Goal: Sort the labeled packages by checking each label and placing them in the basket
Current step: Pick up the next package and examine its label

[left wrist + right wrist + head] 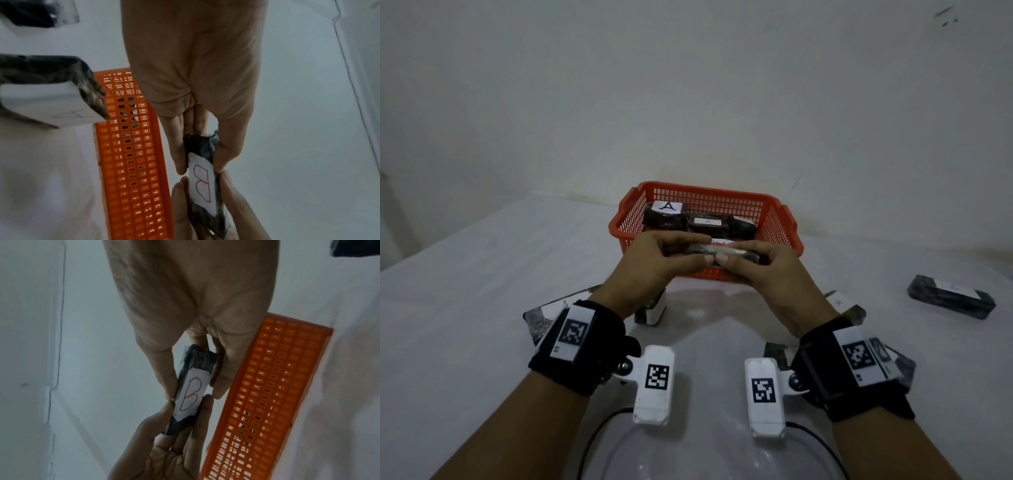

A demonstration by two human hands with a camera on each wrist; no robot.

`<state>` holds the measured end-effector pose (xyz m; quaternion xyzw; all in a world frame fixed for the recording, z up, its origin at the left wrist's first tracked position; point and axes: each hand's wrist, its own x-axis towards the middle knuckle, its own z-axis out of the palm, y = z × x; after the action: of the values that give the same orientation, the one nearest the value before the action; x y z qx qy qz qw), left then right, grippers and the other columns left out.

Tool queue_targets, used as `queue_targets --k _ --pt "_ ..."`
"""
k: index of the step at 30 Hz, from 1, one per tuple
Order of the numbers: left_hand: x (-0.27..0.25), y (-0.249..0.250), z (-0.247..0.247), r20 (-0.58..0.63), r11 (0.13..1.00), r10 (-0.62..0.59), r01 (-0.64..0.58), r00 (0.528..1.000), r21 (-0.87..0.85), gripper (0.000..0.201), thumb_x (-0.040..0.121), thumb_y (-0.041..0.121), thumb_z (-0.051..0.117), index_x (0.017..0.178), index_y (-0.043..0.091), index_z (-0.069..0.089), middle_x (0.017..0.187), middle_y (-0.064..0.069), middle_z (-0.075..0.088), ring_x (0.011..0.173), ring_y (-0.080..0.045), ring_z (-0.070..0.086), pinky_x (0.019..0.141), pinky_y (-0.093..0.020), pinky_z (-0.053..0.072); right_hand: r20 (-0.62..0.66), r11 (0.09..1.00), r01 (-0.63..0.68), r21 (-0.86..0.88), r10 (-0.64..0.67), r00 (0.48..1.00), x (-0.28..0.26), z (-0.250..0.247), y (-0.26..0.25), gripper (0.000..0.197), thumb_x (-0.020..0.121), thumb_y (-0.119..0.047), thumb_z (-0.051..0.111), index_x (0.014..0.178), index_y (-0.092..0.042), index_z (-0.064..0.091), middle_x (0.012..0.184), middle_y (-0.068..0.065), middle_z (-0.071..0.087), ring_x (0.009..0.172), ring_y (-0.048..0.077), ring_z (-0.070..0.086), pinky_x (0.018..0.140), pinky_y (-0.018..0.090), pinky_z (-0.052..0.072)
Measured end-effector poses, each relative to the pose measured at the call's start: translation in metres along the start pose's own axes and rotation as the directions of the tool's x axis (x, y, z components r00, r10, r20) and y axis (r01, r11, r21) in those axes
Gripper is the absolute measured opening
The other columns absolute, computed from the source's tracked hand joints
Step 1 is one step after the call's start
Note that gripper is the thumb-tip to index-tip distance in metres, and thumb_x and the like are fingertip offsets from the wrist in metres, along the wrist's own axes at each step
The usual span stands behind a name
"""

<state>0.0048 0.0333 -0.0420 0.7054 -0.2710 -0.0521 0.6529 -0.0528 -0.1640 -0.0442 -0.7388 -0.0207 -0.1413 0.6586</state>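
Note:
A dark wrapped package with a white label bearing a red letter B is held level over the near edge of the red mesh basket. My left hand pinches its left end between fingers and thumb. Its right end is pinched the same way by my right hand. The right wrist view shows the label B facing the camera, beside the basket wall. Inside the basket lie dark packages labelled A.
Several more dark packages lie on the white table: one far right, others partly hidden under my wrists. A package labelled A sits left of the basket wall. A wall stands behind the basket.

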Motion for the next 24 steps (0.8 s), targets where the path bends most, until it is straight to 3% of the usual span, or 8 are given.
queue_targets --k 4,9,14,18,24 --pt "-0.001 -0.005 0.003 0.005 1.000 0.000 0.000 1.000 -0.024 0.037 0.086 0.015 0.078 0.122 0.015 0.073 0.114 -0.001 0.078 0.106 -0.013 0.075 0.094 -0.031 0.060 -0.022 0.997 0.037 -0.071 -0.038 0.999 -0.005 -0.004 0.003 0.033 0.084 -0.023 0.084 0.114 -0.011 0.079 0.106 0.004 0.081 0.102 0.017 0.077 0.097 0.037 0.061" --pt "-0.001 -0.009 0.003 -0.006 0.996 0.000 0.000 1.000 -0.088 0.031 0.090 0.013 0.073 0.120 0.010 0.073 0.109 -0.005 0.079 0.101 -0.019 0.077 0.090 -0.029 0.061 -0.011 0.999 0.024 0.023 -0.024 1.000 -0.008 -0.013 0.002 0.031 0.084 -0.016 0.082 0.114 -0.008 0.077 0.108 0.009 0.081 0.104 0.021 0.078 0.096 0.038 0.061" --pt "-0.003 -0.011 0.004 0.077 0.983 -0.042 0.054 0.996 -0.174 0.045 0.082 0.019 0.075 0.126 0.011 0.069 0.117 -0.007 0.077 0.108 -0.022 0.075 0.094 -0.034 0.060 -0.072 0.998 0.049 -0.032 -0.051 0.996 -0.011 -0.025 0.003 0.025 0.085 -0.014 0.082 0.108 -0.008 0.079 0.101 0.008 0.082 0.097 0.019 0.079 0.093 0.033 0.062" --pt "-0.004 -0.012 0.007 0.045 0.996 0.008 -0.004 0.999 -0.085 0.034 0.089 0.005 0.073 0.122 0.012 0.071 0.113 -0.005 0.078 0.105 -0.019 0.075 0.095 -0.033 0.060 -0.028 0.999 0.031 -0.017 -0.032 0.999 -0.014 -0.026 0.003 0.029 0.082 -0.014 0.084 0.110 -0.009 0.078 0.104 0.009 0.081 0.100 0.022 0.078 0.094 0.036 0.062" --pt "-0.007 -0.010 0.008 0.063 0.996 0.028 -0.022 0.998 -0.086 0.038 0.087 0.007 0.076 0.125 0.011 0.070 0.116 -0.003 0.077 0.107 -0.016 0.075 0.089 -0.028 0.060 -0.026 0.995 0.081 -0.050 -0.082 0.996 -0.018 -0.018 0.004 0.034 0.077 -0.011 0.088 0.109 -0.007 0.079 0.100 0.005 0.082 0.094 0.013 0.079 0.086 0.022 0.062"
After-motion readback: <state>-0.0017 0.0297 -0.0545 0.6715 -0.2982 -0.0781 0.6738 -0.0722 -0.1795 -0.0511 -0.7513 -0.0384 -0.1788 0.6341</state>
